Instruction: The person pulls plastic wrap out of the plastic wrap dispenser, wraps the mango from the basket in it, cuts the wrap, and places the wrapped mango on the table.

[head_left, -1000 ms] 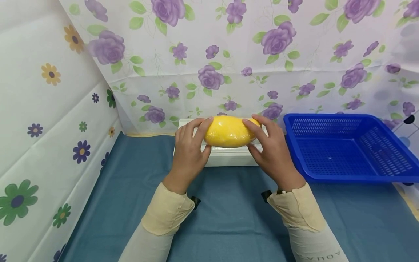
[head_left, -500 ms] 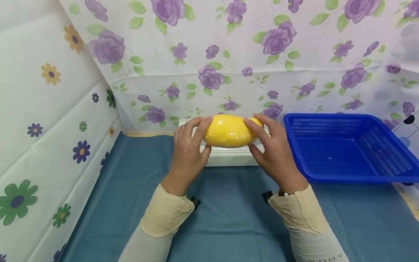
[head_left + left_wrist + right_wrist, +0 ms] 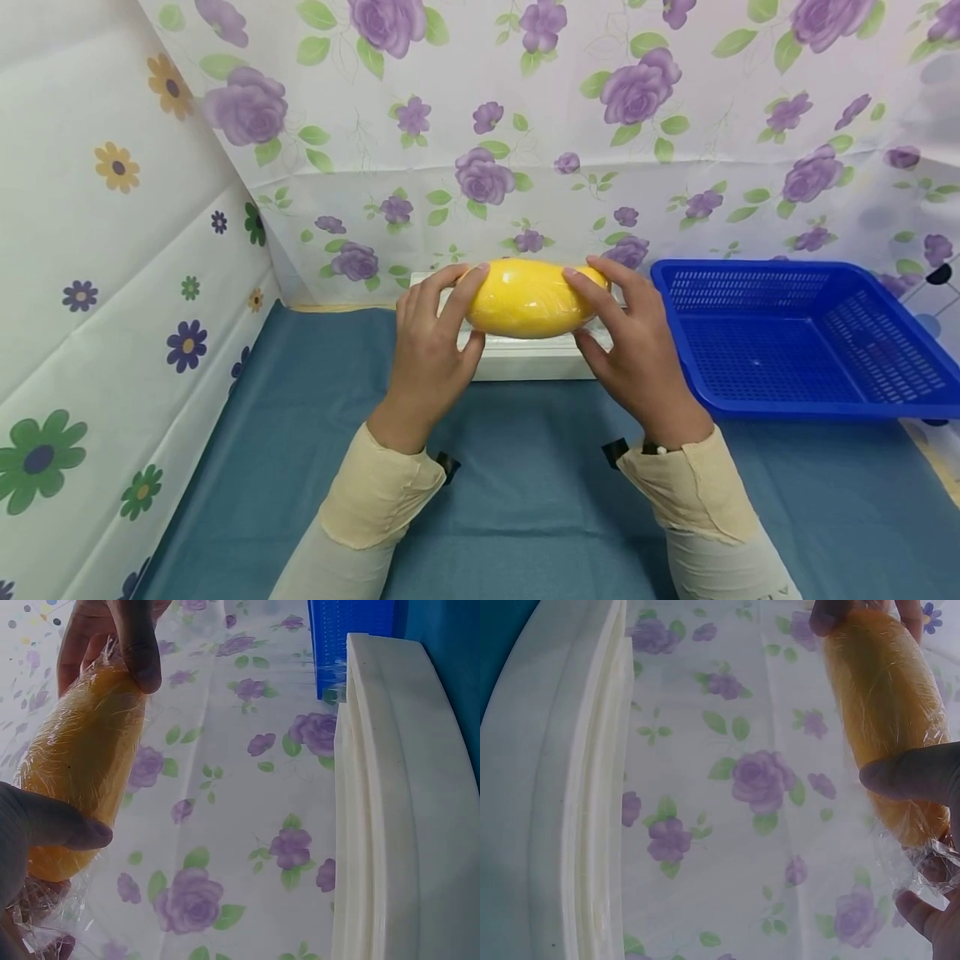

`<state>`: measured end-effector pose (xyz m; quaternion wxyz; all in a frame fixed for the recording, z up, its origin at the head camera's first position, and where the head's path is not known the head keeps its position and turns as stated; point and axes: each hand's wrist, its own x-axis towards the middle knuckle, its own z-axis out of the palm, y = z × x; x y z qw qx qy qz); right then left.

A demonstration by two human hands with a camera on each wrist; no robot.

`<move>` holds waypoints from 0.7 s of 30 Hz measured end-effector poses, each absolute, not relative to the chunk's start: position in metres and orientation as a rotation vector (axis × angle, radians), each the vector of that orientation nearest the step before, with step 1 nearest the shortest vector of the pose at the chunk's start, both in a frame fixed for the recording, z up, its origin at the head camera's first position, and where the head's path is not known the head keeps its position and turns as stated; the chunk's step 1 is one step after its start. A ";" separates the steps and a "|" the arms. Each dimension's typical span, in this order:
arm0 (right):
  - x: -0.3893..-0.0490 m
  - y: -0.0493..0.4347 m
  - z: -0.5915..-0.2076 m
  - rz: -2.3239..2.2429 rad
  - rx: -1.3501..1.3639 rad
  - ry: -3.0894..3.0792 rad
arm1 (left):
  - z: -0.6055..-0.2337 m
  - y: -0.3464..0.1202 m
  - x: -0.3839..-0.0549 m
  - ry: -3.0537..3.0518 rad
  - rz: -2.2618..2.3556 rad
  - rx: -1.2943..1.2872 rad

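Where my two hands meet in the head view, a yellow object (image 3: 528, 298) is held between them, above a white box (image 3: 536, 367). My left hand (image 3: 430, 337) grips one end, my right hand (image 3: 636, 343) the other: fingers over the top, thumbs on the near underside. Surface shiny, so probably slippery. Weight can't be read; perhaps light enough for fingertips. Holding both ends looks the steadier choice. Forearms (image 3: 363, 504) angle inward from either side, hands raised over the table (image 3: 525, 508). Blue basket (image 3: 810, 409) to the right of my right hand, apart from the object.

Left wrist view: clear film (image 3: 37, 900) wraps the object, crumpled loose beside my left hand. Pinched alone, it would likely slide or tear; better to take the solid body. Box well apart from the object.

Right wrist view: film bunched by my right hand too, that thumb laid across the body. No dent I can make out; probably fairly firm.
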<state>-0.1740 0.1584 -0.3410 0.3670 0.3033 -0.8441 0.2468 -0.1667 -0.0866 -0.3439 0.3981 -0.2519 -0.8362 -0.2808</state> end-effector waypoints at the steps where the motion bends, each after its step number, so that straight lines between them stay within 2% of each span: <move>1: -0.174 0.159 -0.341 0.630 0.781 -2.169 | -0.343 -0.087 -0.166 -2.116 -0.711 -0.640; 21: -0.162 0.158 -0.330 0.653 0.800 -2.092 | -0.334 -0.087 -0.155 -2.068 -0.722 -0.657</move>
